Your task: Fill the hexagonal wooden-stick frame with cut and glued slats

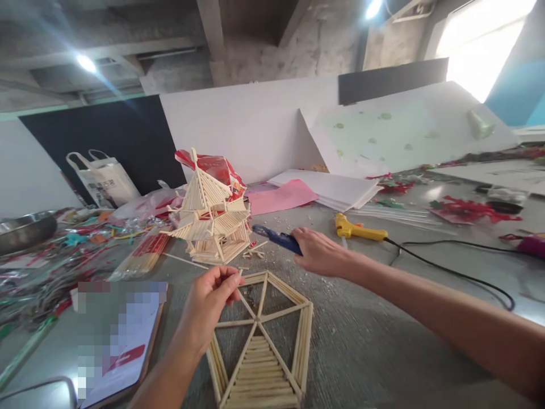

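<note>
The worktop (366,341) was crowded. At centre left stood a stick pagoda (213,221), with a red plastic bag (213,166) behind it and short stick offcuts (254,253) scattered at its lower right. A packet of sticks (142,253) lay left of the pagoda, among tangled craft scraps that spread to the left edge, where a metal bowl (28,232) sat; a tote bag (106,182) stood farther back. A tablet (128,346) took up the lower left, near the left forearm. Behind the pagoda, pink paper (283,197) lay beside white sheets (330,190). Right of centre rested a yellow glue gun (360,230), its black cable (451,268) curving towards the right edge above the right forearm.

The stick frame (264,372) lay flat at bottom centre, spokes meeting in its middle and one wedge at the bottom filled with parallel sticks.

The left hand (215,298) came up from the bottom edge and hid the frame's upper left corner; its fingers were bent and pinched on a short stick (240,272), mostly concealed. The right arm reached in from the right edge, and the right hand (319,253), palm down, had its fingers wrapped around a dark blue tool (276,238) pointing left towards the pagoda's base.
</note>
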`<state>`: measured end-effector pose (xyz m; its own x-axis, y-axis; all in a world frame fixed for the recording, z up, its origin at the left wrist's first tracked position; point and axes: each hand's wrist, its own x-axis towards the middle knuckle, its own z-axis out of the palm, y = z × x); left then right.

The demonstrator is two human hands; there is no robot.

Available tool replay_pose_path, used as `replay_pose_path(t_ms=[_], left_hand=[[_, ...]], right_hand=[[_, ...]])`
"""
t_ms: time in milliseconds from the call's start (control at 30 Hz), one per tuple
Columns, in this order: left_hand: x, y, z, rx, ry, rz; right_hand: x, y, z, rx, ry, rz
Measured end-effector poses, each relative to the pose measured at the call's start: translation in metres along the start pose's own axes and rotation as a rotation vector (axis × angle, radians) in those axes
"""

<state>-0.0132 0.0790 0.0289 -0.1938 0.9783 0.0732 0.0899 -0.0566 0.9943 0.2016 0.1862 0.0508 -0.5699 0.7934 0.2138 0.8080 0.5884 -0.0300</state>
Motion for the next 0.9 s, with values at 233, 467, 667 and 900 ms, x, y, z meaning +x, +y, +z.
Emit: replay_pose_path(t_ms=[233, 467, 667, 900], left_hand=[[-0.001, 0.003, 0.006, -0.168, 0.032, 0.046], [-0.001, 0.001, 0.007, -0.187, 0.004, 0.1], [-0.003, 0.003, 0.01, -0.23, 0.003, 0.087], [-0.003, 0.004, 0.014, -0.338, 0.09, 0.053]], right_hand=[[-0.038, -0.042, -0.004, 0.209, 0.064, -0.134], [-0.04, -0.048, 0.001, 0.211, 0.086, -0.121], [-0.042, -0.051, 0.0, 0.216, 0.052, -0.086], [-0.042, -0.053, 0.002, 0.201, 0.036, -0.051]])
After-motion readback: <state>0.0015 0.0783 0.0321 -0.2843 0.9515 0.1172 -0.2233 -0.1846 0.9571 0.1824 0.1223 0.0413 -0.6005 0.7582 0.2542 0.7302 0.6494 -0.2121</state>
